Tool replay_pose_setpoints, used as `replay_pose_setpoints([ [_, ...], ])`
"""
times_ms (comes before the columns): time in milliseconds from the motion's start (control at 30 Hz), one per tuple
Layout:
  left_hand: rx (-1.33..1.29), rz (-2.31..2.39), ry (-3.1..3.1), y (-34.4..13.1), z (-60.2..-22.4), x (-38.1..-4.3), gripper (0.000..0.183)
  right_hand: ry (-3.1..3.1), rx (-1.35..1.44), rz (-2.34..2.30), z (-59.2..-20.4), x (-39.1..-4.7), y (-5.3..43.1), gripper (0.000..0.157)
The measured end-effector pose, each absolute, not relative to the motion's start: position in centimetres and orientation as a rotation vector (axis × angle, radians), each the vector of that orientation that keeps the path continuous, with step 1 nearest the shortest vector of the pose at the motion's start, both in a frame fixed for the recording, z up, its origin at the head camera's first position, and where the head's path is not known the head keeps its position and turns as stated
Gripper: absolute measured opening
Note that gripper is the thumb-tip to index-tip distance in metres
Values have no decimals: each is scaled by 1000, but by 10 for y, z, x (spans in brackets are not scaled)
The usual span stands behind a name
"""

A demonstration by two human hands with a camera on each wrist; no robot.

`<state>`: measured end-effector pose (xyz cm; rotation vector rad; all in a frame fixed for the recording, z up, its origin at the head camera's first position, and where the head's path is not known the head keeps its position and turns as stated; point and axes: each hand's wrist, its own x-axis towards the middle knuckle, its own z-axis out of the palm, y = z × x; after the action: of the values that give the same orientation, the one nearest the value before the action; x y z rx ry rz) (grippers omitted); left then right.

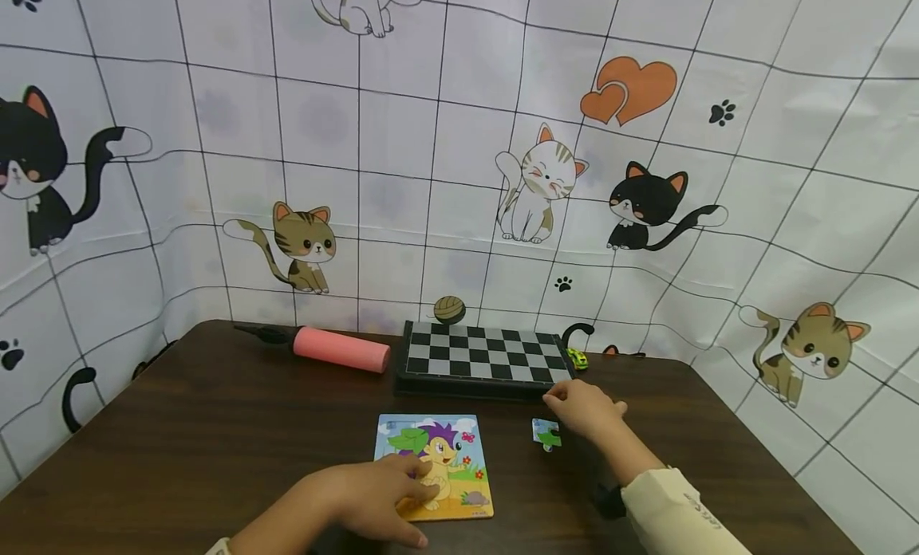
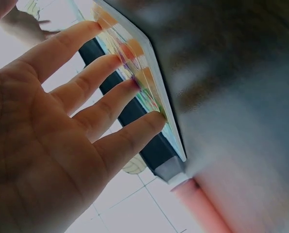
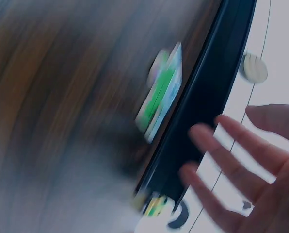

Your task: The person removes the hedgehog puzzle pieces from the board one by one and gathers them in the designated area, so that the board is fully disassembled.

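Observation:
A jigsaw puzzle [image 1: 459, 469] with a cartoon hedgehog picture lies flat on the dark wooden table. My left hand [image 1: 376, 495] rests its spread fingertips on the puzzle's left side; in the left wrist view the fingers [image 2: 93, 109] are nearly straight, reaching onto its face. A loose green-and-blue jigsaw piece [image 1: 546, 434] lies to the right of the puzzle. Just beyond it, close to the front right corner of the checkered board [image 1: 488, 357], is my right hand [image 1: 585, 410]. Its fingers [image 3: 239, 162] are loosely bent in the right wrist view, with nothing between them.
The black-framed checkered board stands at the back of the table. Left of it lies a pink cylinder [image 1: 341, 350] with a dark pointed end. A small yellow-green toy car [image 1: 577, 359] sits by the board's right side. A cat-print sheet [image 1: 402, 188] hangs behind the table.

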<state>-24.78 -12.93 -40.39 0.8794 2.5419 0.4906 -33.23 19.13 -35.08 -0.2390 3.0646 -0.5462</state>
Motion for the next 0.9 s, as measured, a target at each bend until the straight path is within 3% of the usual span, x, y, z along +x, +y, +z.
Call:
replay_pose_setpoints([
  [133,893,482,2534,-133,-416,-258,62,3033,-622,-625,-355,-333,149,16],
  [333,1053,534,2500,-140,-452,-281,66,2793,-1026,-449,-361,-329,89,30],
  [600,1088,516,2495,-143,-468,-291,65,2712,-1035,-76,-350,-326,49,48],
  [900,1077,543,2492,-146,-466,-287,64,2680,-1028,-35,-344,-328,38,41],
])
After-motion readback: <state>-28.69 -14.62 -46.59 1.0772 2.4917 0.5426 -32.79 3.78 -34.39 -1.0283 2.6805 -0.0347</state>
